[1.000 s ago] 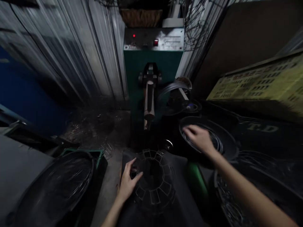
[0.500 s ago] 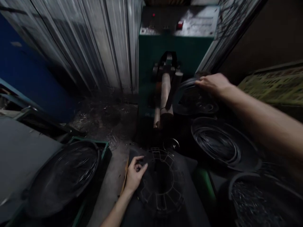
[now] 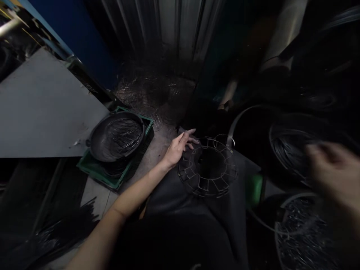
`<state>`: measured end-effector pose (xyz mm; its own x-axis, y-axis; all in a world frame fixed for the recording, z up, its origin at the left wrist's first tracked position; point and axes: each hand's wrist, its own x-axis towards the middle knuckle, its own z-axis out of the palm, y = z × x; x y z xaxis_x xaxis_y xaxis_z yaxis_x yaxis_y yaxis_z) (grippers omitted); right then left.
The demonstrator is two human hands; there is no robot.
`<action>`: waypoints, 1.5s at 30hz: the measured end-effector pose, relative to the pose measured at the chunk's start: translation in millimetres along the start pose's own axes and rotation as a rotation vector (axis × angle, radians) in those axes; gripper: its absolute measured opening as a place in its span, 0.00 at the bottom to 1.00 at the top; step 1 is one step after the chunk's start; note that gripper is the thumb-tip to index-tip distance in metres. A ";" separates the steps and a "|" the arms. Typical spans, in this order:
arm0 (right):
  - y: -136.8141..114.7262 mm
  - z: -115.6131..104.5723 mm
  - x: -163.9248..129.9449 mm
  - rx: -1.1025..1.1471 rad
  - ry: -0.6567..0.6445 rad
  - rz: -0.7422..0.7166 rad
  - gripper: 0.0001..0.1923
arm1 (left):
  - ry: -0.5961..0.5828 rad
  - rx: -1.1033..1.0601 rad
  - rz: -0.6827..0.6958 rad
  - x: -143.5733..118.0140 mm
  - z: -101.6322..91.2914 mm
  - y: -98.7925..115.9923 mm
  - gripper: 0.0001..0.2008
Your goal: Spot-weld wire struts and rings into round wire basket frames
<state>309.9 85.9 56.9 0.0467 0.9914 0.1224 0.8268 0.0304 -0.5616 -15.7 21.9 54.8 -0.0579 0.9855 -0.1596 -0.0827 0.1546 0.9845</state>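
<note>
On the dark cloth over my lap lies a round wire frame (image 3: 208,184), two rings joined by bent wire loops. My left hand (image 3: 176,150) is at its upper left rim, fingers stretched out and apart; whether the fingertips press on the wire is unclear. My right hand (image 3: 334,168), smeared by motion, is at the right with its fingers pinched together. A large thin metal hoop (image 3: 236,122) curves between the frame and that hand and appears to be held in it; part of the hoop is lost in the dark.
A black basin of wire pieces (image 3: 119,135) sits on a green crate (image 3: 112,183) at left. On the right stand a dark basin of coiled wire (image 3: 287,150) and a tub of small metal pieces (image 3: 303,232). A machine's pale cylinder (image 3: 284,37) juts in at upper right.
My right hand has left the stack of rings beside the machine and come down towards me, with a hoop. My left hand has stayed by the wire frame, its fingers straighter. The view has swung left and down.
</note>
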 end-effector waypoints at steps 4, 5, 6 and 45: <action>-4.6 41.2 -26.5 0.189 -0.141 0.247 0.22 | 0.053 0.175 -0.090 4.6 -10.5 -29.5 0.24; -7.9 51.9 -30.2 0.187 -0.168 0.270 0.22 | 0.092 0.266 -0.083 5.6 -13.9 -39.7 0.21; -11.2 60.6 -32.9 0.163 -0.181 0.270 0.23 | 0.124 0.358 -0.061 6.3 -16.8 -49.5 0.19; 24.0 45.3 -121.2 0.031 -0.323 -0.119 0.27 | 0.267 0.844 0.374 7.0 -29.9 -121.8 0.31</action>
<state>298.7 -27.8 -8.5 -0.2330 0.9696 -0.0744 0.7982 0.1470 -0.5842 -35.7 7.8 -68.4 -0.1683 0.9489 0.2670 0.7247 -0.0645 0.6860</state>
